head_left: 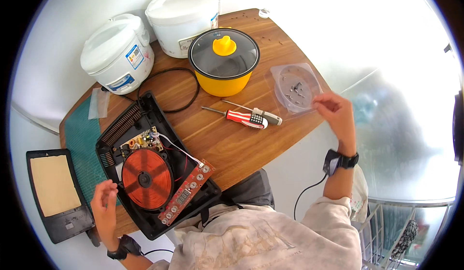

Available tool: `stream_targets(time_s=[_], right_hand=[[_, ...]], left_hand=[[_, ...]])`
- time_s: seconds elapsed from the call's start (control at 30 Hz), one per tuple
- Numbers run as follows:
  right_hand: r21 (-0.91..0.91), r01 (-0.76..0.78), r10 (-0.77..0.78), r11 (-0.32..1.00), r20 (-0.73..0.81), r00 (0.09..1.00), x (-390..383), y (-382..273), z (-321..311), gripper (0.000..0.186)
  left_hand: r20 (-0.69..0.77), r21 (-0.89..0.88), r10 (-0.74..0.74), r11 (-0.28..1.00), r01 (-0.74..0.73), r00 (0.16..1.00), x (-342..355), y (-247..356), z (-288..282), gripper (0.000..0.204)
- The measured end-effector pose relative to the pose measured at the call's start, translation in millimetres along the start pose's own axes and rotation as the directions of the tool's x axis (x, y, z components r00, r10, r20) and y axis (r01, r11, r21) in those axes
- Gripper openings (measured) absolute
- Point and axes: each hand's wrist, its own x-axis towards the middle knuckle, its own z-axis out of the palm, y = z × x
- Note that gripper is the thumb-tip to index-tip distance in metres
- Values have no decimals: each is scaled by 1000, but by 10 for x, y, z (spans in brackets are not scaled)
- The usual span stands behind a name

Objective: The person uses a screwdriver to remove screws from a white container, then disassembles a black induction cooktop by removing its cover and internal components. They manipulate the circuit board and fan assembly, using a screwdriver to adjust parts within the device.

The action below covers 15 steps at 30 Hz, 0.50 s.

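Note:
An induction cooker base lies uncovered at the table's near left. A copper coil, a small circuit board and a red control board with a display sit in it. Beside its left edge is my left hand, fingers loosely curled and thumb apart, nothing visible in them. My right hand is closed in a pinch at the rim of a clear plastic tub. Several screws lie inside the tub. Whatever the pinching fingertips hold is too small to make out.
Two screwdrivers, one red and white, one grey-handled, lie mid-table. A yellow pot and two white rice cookers stand behind. A black cable loops there. A dark panel and green mat are left.

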Motion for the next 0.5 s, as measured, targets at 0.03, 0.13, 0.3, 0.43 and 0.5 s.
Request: stream_targets(time_s=[0.03,0.13,0.3,0.43,0.5], right_hand=[[34,2,-3,999,32,999,-126,-114,74,12],[219,-3,-36,976,174,984,-370,-453,472,13],[339,174,-302,924,373,877,-579,-833,1149,15],[403,211,-402,891,482,779,-738,-1207,1595,14],[409,283,-474,867,508,719,-828,-1292,1787,14]], left_hand=[[31,-20,44,999,-44,999,-41,79,46,27],[66,-25,182,983,-181,981,-250,336,156,22],[233,-10,307,950,-313,923,-167,901,483,22],[266,-177,363,929,-325,893,-267,1168,771,20],[281,-328,254,932,-156,926,-301,1141,828,20]])
